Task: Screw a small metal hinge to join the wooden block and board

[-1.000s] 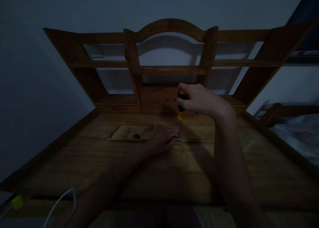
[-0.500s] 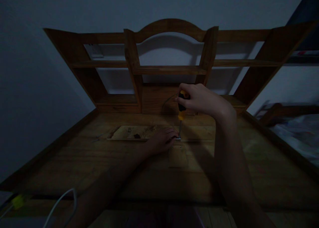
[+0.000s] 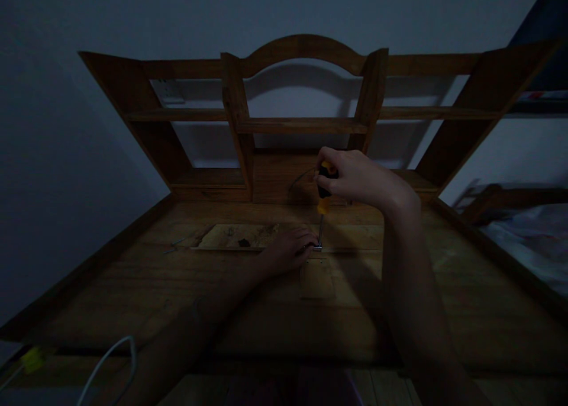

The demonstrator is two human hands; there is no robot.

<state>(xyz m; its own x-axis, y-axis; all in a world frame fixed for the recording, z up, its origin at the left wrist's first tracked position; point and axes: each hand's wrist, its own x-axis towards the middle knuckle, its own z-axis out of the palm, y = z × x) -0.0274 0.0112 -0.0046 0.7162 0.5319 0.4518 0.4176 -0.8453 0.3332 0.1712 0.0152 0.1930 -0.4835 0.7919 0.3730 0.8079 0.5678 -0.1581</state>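
The scene is dim. My right hand (image 3: 355,178) grips the black and orange handle of a screwdriver (image 3: 323,202) held upright, its metal tip down on a small metal fitting (image 3: 316,248) at the edge of a light wooden panel (image 3: 248,235). My left hand (image 3: 288,249) lies flat on the wooden desk top (image 3: 177,287), its fingertips touching the fitting beside the screwdriver tip. Whether those fingers pinch a screw is too dark to tell.
A wooden hutch (image 3: 302,116) with bare shelves and an arched top stands at the back against a pale wall. A white cable (image 3: 106,361) and a yellow tag (image 3: 31,358) lie at the near left. Pale bedding (image 3: 528,240) shows at the right.
My right hand has shifted very slightly on the screwdriver handle. My left hand stays where it was.
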